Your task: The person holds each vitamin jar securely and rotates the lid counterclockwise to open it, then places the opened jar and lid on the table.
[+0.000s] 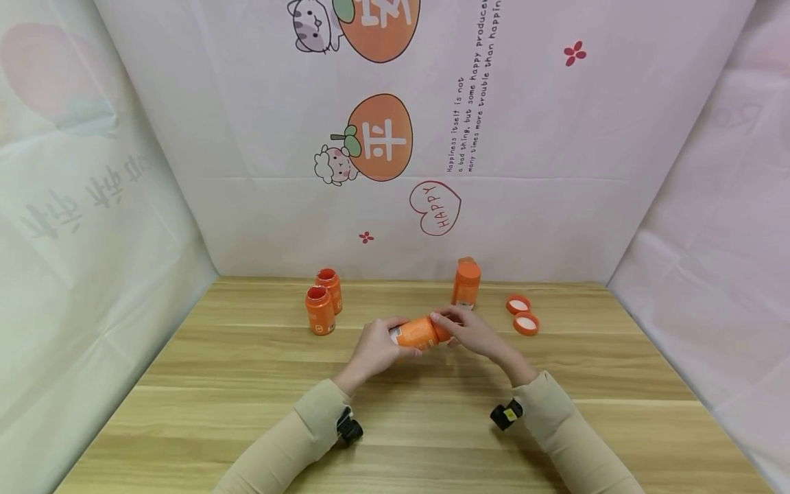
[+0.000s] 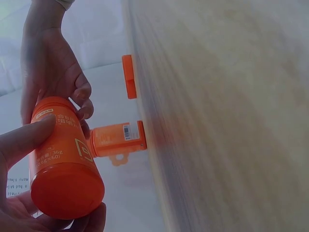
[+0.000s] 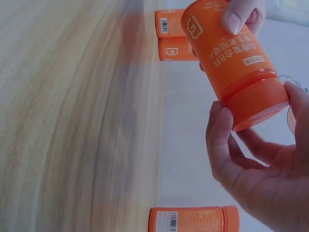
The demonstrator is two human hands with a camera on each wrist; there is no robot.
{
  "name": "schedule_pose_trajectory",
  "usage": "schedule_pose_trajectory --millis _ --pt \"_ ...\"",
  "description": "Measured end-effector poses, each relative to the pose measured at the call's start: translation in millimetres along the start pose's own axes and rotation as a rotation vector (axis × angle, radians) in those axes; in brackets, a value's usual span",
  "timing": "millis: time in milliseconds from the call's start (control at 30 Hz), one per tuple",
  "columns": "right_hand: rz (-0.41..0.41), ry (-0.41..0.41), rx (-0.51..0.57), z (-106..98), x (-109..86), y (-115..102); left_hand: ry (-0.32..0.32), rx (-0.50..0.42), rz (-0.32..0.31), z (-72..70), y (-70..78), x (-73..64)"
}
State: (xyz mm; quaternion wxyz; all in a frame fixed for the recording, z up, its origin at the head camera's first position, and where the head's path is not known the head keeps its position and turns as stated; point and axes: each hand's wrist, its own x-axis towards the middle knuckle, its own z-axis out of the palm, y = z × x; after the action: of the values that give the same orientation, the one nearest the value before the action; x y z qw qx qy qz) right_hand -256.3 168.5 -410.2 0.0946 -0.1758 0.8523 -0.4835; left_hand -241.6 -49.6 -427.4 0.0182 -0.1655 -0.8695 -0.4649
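Note:
An orange bottle (image 1: 417,334) with white print lies tilted between the two hands, over the middle of the table. My left hand (image 1: 378,348) grips its body near the base, thumb along the label in the left wrist view. At the other end is its orange screw cap (image 3: 258,104), seated on the neck. The fingers and thumb of my right hand (image 1: 474,334) pinch this cap around its side. In the right wrist view the bottle's capped end points down toward the right palm.
Two uncapped orange bottles (image 1: 320,314) stand together at the back left. Behind the right hand stands another orange bottle (image 1: 467,285) with its cap on. Two loose caps (image 1: 526,324) lie at the right, white insides up. A printed cloth wall (image 1: 524,206) borders the wooden table (image 1: 432,446).

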Motion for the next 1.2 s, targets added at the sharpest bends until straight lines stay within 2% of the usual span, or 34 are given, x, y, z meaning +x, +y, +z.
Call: schedule_pose_trajectory --millis 167,400,600,933,1200 --pt "-0.019 0.007 0.005 0 -0.3 1 -0.005 -0.012 0.002 -1.5 0.1 0.2" --pt "-0.078 -0.037 0.024 -5 -1.9 1 -0.015 -0.021 -0.007 -4.0 0.6 0.5" --pt "-0.117 -0.045 -0.024 -8 -3.4 1 -0.018 -0.023 -0.004 -4.5 0.0 0.6" --pt "-0.131 -0.101 -0.015 -14 -16.3 -25 -0.030 -0.028 -0.003 -3.9 -0.7 0.4" --pt "-0.181 -0.107 -0.004 -15 -7.4 -3 -0.031 -0.018 0.003 -3.3 -2.0 -0.4"
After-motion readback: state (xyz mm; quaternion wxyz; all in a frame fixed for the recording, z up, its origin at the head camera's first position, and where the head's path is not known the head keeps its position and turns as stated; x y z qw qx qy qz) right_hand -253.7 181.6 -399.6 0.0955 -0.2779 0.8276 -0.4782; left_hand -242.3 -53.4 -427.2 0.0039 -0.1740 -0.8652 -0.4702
